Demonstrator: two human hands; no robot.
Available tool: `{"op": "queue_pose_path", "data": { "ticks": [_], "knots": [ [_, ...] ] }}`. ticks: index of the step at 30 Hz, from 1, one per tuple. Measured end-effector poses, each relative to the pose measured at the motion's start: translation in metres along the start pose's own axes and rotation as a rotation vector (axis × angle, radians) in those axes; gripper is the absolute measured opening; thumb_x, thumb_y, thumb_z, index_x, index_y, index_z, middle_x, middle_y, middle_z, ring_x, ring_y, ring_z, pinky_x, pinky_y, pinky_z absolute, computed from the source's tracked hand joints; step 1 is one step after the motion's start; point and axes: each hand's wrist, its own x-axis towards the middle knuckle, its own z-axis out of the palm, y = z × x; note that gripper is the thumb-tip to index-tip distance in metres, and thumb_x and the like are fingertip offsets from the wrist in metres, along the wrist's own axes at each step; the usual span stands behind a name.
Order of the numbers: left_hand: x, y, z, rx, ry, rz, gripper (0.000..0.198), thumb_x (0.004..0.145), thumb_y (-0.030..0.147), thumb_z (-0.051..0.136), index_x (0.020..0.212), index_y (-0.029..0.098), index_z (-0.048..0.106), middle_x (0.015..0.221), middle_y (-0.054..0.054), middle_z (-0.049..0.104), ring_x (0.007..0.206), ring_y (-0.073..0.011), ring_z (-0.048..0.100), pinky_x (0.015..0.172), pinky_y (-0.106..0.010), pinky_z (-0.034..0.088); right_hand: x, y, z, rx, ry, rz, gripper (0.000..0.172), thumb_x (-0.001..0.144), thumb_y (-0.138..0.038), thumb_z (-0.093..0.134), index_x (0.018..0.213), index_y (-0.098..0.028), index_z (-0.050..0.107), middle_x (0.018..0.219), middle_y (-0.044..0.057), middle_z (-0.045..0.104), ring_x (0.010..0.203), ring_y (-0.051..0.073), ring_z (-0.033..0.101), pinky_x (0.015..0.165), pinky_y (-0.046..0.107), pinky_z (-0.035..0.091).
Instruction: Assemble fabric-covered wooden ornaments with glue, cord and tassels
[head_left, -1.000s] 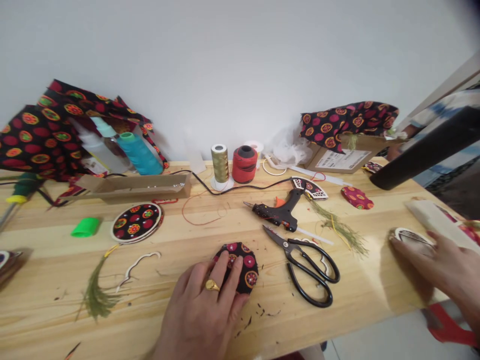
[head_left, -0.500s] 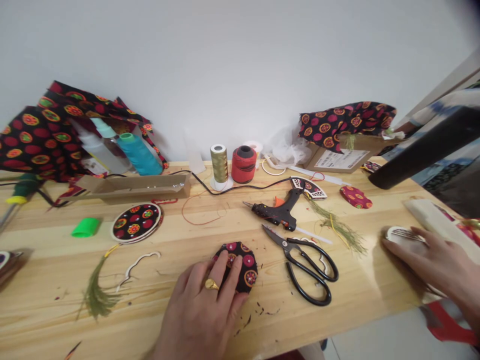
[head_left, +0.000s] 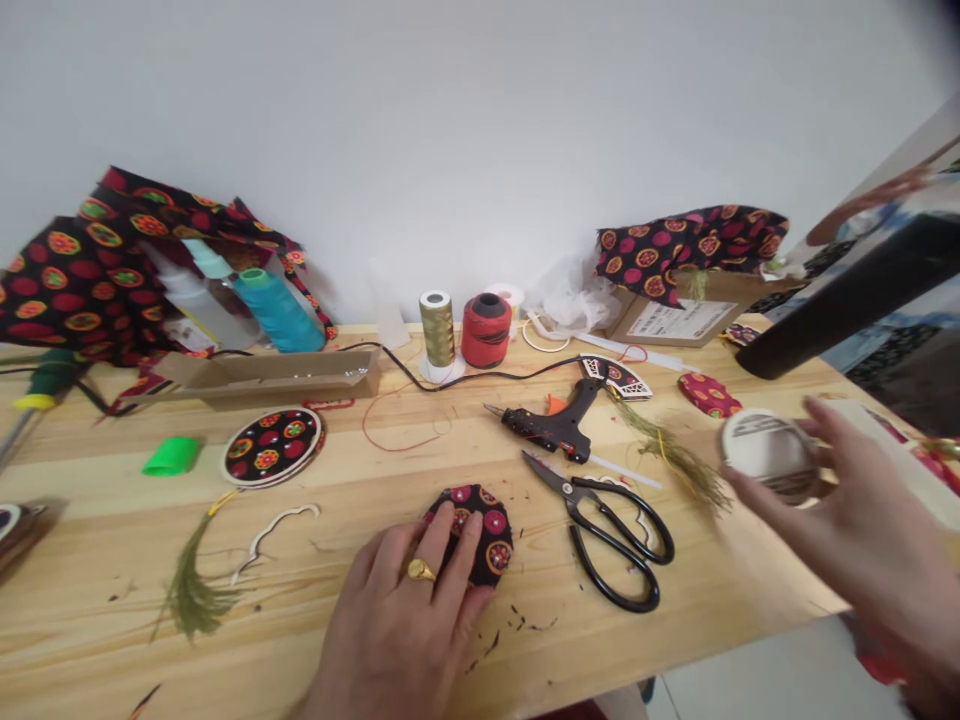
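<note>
Up off the wooden table [head_left: 315, 560] has come the right hand [head_left: 870, 530], which 1 second ago lay flat over a pale round disc [head_left: 769, 455] near the table's right end. Now it holds that disc in the air, pinched between thumb and fingers, face tilted toward the camera, just right of the green feather strands [head_left: 675, 455]. The left hand [head_left: 405, 620] has not shifted: palm down, fingers spread and unclenched, it presses the near edge of the fabric-covered oval [head_left: 487, 520]. The oval lies flat on the table, just left of the black scissors [head_left: 615, 540]. The glue gun [head_left: 551, 425] rests beyond the scissors, near the gold thread spool [head_left: 437, 325] and red thread spool [head_left: 487, 330].

Holding the disc by its rim looks wise, since that keeps its face clean and the grip steady. The left hand's pressure should stay even, so that the oval neither slides nor wrinkles. Any path leftward is best kept clear of the scissor blades and the glue gun's nozzle. The disc is blurred, so which face is turned up cannot be told.
</note>
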Motion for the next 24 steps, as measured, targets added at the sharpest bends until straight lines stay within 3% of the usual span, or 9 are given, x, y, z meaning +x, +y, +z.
{"op": "queue_pose_path", "data": {
  "ticks": [2,4,7,12,15,18,21,24],
  "knots": [
    [0.002,0.002,0.0,-0.023,0.022,-0.024,0.034,0.093,0.032,0.048,0.118,0.017,0.068,0.117,-0.01,0.07,0.094,-0.0262,0.057,0.076,-0.04,0.049,-0.013,-0.032,0.008,0.314,-0.074,-0.067,0.09,0.072,-0.056,0.064,0.147,-0.019,0.03,0.127,0.018,0.055,0.108,0.034,0.06,0.079,0.045,0.053],
    [0.003,0.003,0.001,-0.038,0.035,-0.036,0.035,0.094,0.032,0.045,0.117,0.017,0.069,0.116,-0.01,0.07,0.094,-0.0263,0.057,0.076,-0.041,0.049,-0.026,-0.064,0.017,0.428,-0.168,-0.128,0.089,0.075,-0.05,0.066,0.148,-0.022,0.025,0.129,0.016,0.054,0.113,0.033,0.058,0.088,0.048,0.052],
    [0.001,0.002,0.002,-0.025,0.012,-0.027,0.035,0.094,0.032,0.048,0.119,0.018,0.067,0.119,-0.009,0.069,0.093,-0.0256,0.056,0.078,-0.041,0.049,-0.04,-0.103,0.026,0.521,-0.204,-0.215,0.087,0.076,-0.038,0.065,0.148,-0.02,0.021,0.131,0.017,0.053,0.12,0.032,0.055,0.096,0.049,0.05],
    [-0.005,-0.005,0.003,0.032,-0.02,0.028,0.039,0.09,0.034,0.055,0.126,0.019,0.062,0.124,-0.009,0.066,0.096,-0.0251,0.056,0.079,-0.039,0.049,-0.047,-0.129,0.032,0.619,-0.209,-0.277,0.085,0.074,-0.028,0.065,0.147,-0.018,0.022,0.133,0.017,0.05,0.123,0.032,0.051,0.101,0.051,0.046],
    [-0.005,-0.006,0.005,0.05,-0.013,0.058,0.039,0.091,0.032,0.054,0.126,0.018,0.061,0.124,-0.01,0.066,0.096,-0.0252,0.058,0.079,-0.039,0.05,-0.047,-0.132,0.031,0.843,-0.327,-0.126,0.087,0.072,-0.031,0.07,0.146,-0.021,0.026,0.133,0.015,0.049,0.122,0.03,0.051,0.101,0.048,0.045],
    [-0.002,-0.006,0.005,0.086,-0.011,0.104,0.039,0.092,0.03,0.049,0.126,0.015,0.061,0.124,-0.012,0.066,0.094,-0.026,0.06,0.077,-0.041,0.05,-0.042,-0.135,0.026,1.387,-0.573,0.209,0.066,0.077,-0.045,0.065,0.135,-0.023,0.042,0.12,0.012,0.058,0.1,0.024,0.061,0.078,0.037,0.054],
    [0.0,-0.004,0.004,0.109,-0.026,0.123,0.038,0.092,0.026,0.046,0.124,0.016,0.063,0.124,-0.012,0.067,0.094,-0.0266,0.062,0.076,-0.043,0.051,-0.036,-0.138,0.021,1.894,-0.833,0.565,0.047,0.085,-0.055,0.048,0.116,-0.02,0.054,0.1,0.011,0.066,0.078,0.02,0.063,0.058,0.028,0.048],
    [-0.001,-0.004,0.004,0.107,-0.029,0.122,0.037,0.091,0.026,0.047,0.123,0.017,0.064,0.124,-0.012,0.067,0.096,-0.0268,0.062,0.078,-0.043,0.05,-0.031,-0.141,0.018,2.089,-0.944,0.718,0.045,0.087,-0.056,0.045,0.112,-0.021,0.055,0.096,0.012,0.068,0.074,0.019,0.063,0.056,0.025,0.044]
  ]
}}
